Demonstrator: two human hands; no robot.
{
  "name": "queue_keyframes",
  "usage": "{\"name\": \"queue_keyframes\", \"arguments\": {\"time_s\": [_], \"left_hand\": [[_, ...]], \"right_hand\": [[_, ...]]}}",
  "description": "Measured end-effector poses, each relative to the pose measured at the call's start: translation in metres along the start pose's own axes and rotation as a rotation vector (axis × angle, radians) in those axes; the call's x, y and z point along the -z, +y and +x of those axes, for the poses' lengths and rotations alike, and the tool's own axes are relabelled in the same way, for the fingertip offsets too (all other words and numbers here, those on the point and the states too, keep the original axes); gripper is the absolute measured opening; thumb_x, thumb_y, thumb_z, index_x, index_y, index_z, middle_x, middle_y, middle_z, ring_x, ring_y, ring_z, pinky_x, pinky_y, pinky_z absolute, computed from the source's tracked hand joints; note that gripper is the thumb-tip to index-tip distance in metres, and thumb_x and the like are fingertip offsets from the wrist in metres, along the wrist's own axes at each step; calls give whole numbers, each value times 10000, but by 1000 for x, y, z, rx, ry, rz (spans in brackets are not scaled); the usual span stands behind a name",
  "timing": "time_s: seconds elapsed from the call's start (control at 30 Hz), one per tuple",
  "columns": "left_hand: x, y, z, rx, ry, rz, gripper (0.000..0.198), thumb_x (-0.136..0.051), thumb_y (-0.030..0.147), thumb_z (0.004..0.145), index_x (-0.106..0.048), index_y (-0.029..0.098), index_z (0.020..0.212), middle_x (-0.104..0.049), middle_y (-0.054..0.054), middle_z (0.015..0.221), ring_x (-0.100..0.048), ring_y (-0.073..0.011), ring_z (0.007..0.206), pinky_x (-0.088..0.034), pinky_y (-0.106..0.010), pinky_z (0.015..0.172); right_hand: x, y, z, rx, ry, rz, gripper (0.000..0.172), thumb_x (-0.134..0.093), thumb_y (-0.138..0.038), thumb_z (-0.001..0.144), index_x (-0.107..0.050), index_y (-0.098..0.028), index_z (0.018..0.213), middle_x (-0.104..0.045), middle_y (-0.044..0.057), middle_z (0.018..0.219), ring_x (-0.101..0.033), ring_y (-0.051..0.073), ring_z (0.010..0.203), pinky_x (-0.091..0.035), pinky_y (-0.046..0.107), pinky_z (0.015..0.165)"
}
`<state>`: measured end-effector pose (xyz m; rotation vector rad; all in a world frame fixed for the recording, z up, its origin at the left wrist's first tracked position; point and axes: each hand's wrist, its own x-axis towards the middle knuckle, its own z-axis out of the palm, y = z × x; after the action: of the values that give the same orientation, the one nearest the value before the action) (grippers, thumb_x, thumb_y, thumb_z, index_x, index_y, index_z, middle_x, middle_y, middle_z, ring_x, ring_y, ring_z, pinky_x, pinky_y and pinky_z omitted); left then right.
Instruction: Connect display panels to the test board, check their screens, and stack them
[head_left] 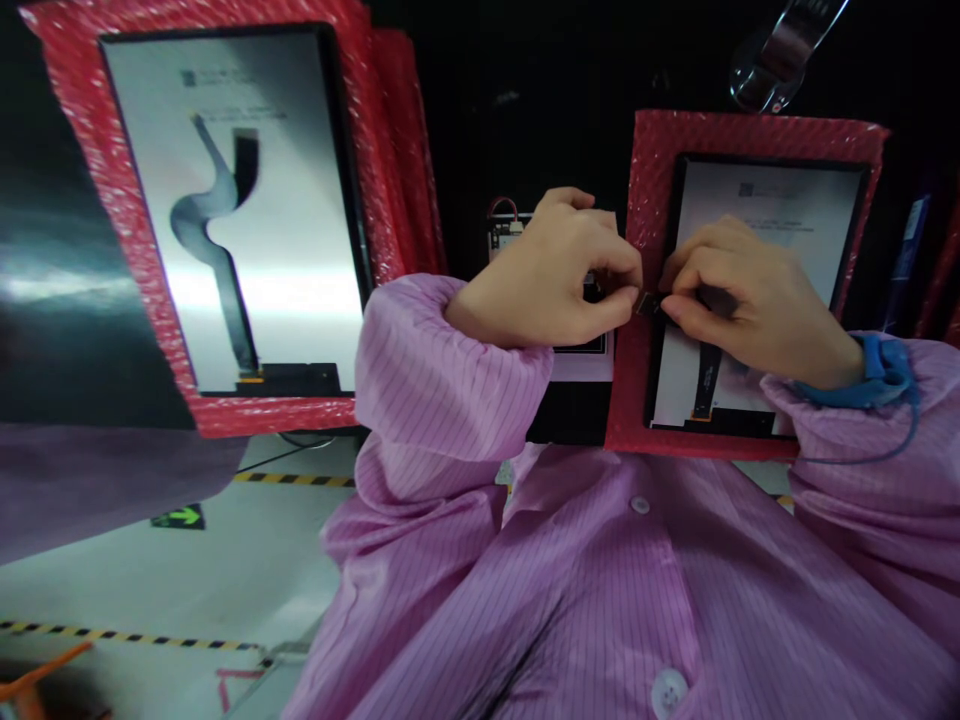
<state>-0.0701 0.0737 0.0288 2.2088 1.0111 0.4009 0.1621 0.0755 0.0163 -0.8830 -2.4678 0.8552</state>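
Note:
A display panel [810,230] with a silvery back lies on a red bubble-wrap sheet [750,130] at the right. My right hand [757,290] is over it, thumb and forefinger pinching the dark flex cable [706,380] near its connector end. That small connector [649,304] sticks out toward my left hand [555,275]. The left thumb and forefinger are closed beside the connector; whether they grip it or another small piece is hidden. Under my left hand is a partly covered board [504,235] with a red wire and a white plug.
Another display panel [277,180] with a curved flex cable [225,270] lies on red bubble wrap [75,110] at the left. A shiny metal-and-clear object [772,60] stands at the top right. A blue item [907,250] lies at the right. The dark worktable [517,120] extends behind.

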Motion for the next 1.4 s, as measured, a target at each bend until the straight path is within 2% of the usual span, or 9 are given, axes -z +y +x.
{"name": "queue_keyframes", "arguments": {"time_s": [0.33, 0.5, 0.77, 0.97, 1.1, 1.2, 1.27, 1.33, 1.4], "left_hand": [[1, 0, 0, 26, 6, -64, 151, -721, 247, 856, -671, 219, 716, -616, 31, 664, -628, -169, 811, -263, -564, 1246], [-3, -1, -1, 48, 177, -103, 197, -762, 250, 862, -667, 207, 695, -580, 37, 656, -637, -152, 827, -330, -564, 1215], [0, 4, 4, 54, 115, -115, 134, -753, 250, 807, -712, 269, 681, -683, 11, 678, -660, -220, 816, -193, -626, 1263], [-4, 20, 15, 226, 103, -211, 326, -824, 56, 697, -574, 217, 562, -522, 62, 546, -595, -173, 806, -115, -648, 1260], [-10, 7, 8, 111, 116, -55, 221, -841, 235, 770, -642, 215, 673, -594, 38, 631, -614, -191, 868, -145, -648, 1252], [-11, -6, 3, -98, 304, -16, 306, -706, 524, 911, -740, 231, 990, -720, -35, 862, -657, -245, 955, -374, -580, 1139], [-11, -9, 1, -221, 561, -86, 464, -532, 633, 1001, -703, 254, 1208, -718, -55, 1002, -655, -235, 961, -494, -482, 947], [-13, -8, -3, -264, 906, -172, 456, -468, 628, 1044, -685, 265, 1214, -654, -17, 914, -623, -166, 838, -500, -382, 754], [-21, -4, -12, -207, 1227, -181, 339, -519, 544, 1061, -678, 244, 1066, -545, 36, 768, -526, -80, 646, -426, -292, 595]], "right_hand": [[3, -4, -2, -86, -39, -19, 279, -485, -444, 1018, -541, -254, 821, -667, 21, 914, -595, 188, 885, -513, 411, 943], [2, -4, -1, -100, -21, 25, 296, -466, -478, 1003, -517, -258, 812, -647, 19, 898, -578, 201, 872, -486, 428, 942], [2, -5, -1, -160, -15, 56, 369, -461, -574, 987, -529, -270, 790, -656, 49, 915, -572, 224, 890, -503, 475, 995], [-1, -5, 1, -123, -2, 113, 433, -484, -638, 977, -547, -262, 772, -638, 46, 880, -565, 219, 856, -497, 476, 968], [-2, -7, 0, -110, 47, 106, 470, -464, -677, 990, -542, -254, 800, -631, 39, 871, -550, 209, 841, -474, 438, 917], [0, -10, -4, -141, 181, 108, 462, -405, -654, 1034, -569, -247, 888, -626, 36, 884, -550, 202, 851, -440, 407, 868], [2, -11, -7, -195, 319, 157, 437, -384, -586, 1069, -600, -233, 928, -634, 40, 909, -571, 183, 852, -427, 375, 824], [4, -8, -8, -229, 452, 225, 423, -399, -532, 1082, -624, -212, 919, -648, 49, 923, -584, 157, 823, -425, 343, 769], [7, -2, -9, -234, 533, 273, 405, -442, -510, 1073, -622, -204, 879, -658, 52, 920, -583, 141, 775, -437, 328, 738]]}}
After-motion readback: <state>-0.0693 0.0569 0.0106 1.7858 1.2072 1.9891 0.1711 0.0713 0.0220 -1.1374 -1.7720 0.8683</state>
